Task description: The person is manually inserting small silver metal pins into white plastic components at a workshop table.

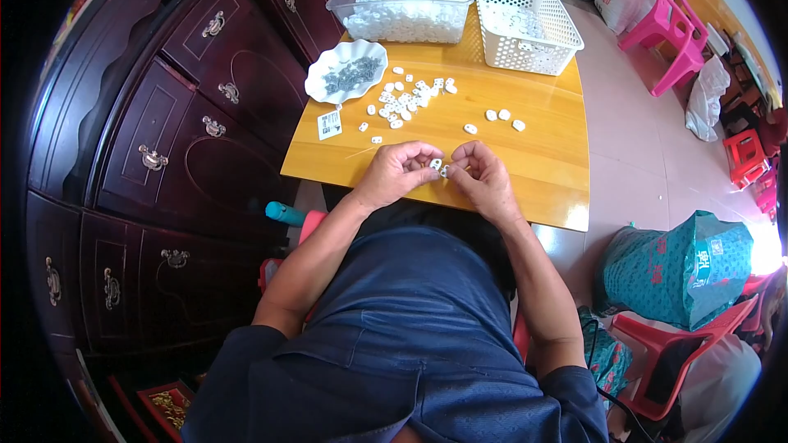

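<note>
Left hand point(397, 172) pinches a white piece point(435, 163) | right hand point(487, 182) seemingly grips second piece point(445, 171), partly hidden | loose pieces point(403, 104) on table point(533, 164)

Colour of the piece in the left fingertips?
White with dark spots: the piece in the left hand. Shows best in the head view.

We see a honey-yellow worktop point(542, 156), white pieces point(436, 163) with dark spots, a white dish point(315, 82), dark grey bits point(353, 74), a deep reddish-brown cabinet point(246, 127), a pink chair point(680, 25) and a teal patterned bag point(657, 275).
</note>
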Demonstrator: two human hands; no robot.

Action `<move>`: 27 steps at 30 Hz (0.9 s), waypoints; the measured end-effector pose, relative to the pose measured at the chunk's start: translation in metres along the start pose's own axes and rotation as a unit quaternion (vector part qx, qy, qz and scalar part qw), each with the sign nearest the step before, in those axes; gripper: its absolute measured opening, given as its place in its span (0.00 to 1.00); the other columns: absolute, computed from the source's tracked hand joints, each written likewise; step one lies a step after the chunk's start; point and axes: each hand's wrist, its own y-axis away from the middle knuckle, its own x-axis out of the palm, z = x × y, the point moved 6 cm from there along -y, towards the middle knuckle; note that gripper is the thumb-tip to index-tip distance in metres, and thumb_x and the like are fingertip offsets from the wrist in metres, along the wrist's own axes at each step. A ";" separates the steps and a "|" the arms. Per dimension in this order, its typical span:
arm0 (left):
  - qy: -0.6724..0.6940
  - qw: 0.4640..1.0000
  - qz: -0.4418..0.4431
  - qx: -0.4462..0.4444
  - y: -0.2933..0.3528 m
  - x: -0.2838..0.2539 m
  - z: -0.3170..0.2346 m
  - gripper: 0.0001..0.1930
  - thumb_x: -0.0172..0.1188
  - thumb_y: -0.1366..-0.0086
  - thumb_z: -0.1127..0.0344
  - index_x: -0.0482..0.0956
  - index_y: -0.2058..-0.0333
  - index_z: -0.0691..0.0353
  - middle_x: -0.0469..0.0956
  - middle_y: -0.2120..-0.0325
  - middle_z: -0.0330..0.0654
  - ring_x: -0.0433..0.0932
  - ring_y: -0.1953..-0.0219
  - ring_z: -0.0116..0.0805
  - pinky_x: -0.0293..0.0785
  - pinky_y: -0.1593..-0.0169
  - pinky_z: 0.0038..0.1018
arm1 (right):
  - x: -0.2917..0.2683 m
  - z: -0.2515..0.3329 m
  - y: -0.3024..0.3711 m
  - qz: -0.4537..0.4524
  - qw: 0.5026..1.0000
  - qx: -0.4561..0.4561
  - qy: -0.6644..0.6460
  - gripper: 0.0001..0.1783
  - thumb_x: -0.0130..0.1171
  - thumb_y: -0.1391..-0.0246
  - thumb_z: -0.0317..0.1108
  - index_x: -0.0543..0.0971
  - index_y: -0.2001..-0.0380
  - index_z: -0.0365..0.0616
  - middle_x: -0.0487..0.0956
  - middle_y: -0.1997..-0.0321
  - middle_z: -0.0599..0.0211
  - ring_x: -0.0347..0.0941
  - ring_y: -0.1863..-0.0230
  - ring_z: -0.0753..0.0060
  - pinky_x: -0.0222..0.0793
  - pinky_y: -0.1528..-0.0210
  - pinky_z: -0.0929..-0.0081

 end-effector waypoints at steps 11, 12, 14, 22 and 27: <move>0.005 1.000 -0.005 -0.010 0.000 0.004 -0.004 0.13 0.69 0.38 0.74 0.85 0.54 0.66 0.81 0.72 0.30 0.75 0.73 0.14 0.74 0.66 0.15 | 0.002 0.004 0.002 -0.004 1.000 0.001 -0.004 0.07 0.64 0.41 0.24 0.75 0.61 0.39 0.79 0.70 0.75 0.72 0.70 0.87 0.68 0.67 0.86; 0.000 1.000 -0.002 -0.009 0.000 0.004 -0.005 0.13 0.69 0.37 0.73 0.84 0.54 0.66 0.80 0.72 0.28 0.73 0.72 0.13 0.73 0.66 0.14 | 0.003 0.004 0.002 -0.006 1.000 0.004 -0.002 0.07 0.63 0.40 0.24 0.76 0.60 0.39 0.79 0.70 0.76 0.71 0.71 0.88 0.67 0.68 0.87; -0.006 1.000 -0.001 -0.008 0.001 0.003 -0.006 0.13 0.69 0.36 0.73 0.84 0.53 0.66 0.79 0.71 0.27 0.71 0.72 0.11 0.72 0.66 0.12 | 0.004 0.005 0.003 -0.008 1.000 0.006 0.001 0.07 0.63 0.38 0.25 0.76 0.59 0.39 0.79 0.70 0.76 0.70 0.73 0.89 0.66 0.70 0.88; 0.005 1.000 0.008 -0.003 0.001 0.002 -0.008 0.12 0.69 0.36 0.73 0.85 0.53 0.65 0.78 0.72 0.27 0.71 0.72 0.11 0.72 0.66 0.12 | 0.004 0.000 0.004 -0.009 0.997 0.077 -0.003 0.09 0.63 0.38 0.26 0.82 0.55 0.36 0.84 0.66 0.72 0.74 0.70 0.88 0.69 0.68 0.88; -0.021 1.000 0.011 0.007 0.001 0.002 -0.012 0.12 0.69 0.36 0.73 0.85 0.54 0.64 0.78 0.72 0.27 0.71 0.72 0.12 0.71 0.67 0.13 | 0.003 -0.002 0.004 0.010 0.995 0.097 -0.011 0.10 0.65 0.38 0.30 0.83 0.56 0.36 0.84 0.65 0.73 0.75 0.69 0.87 0.70 0.67 0.88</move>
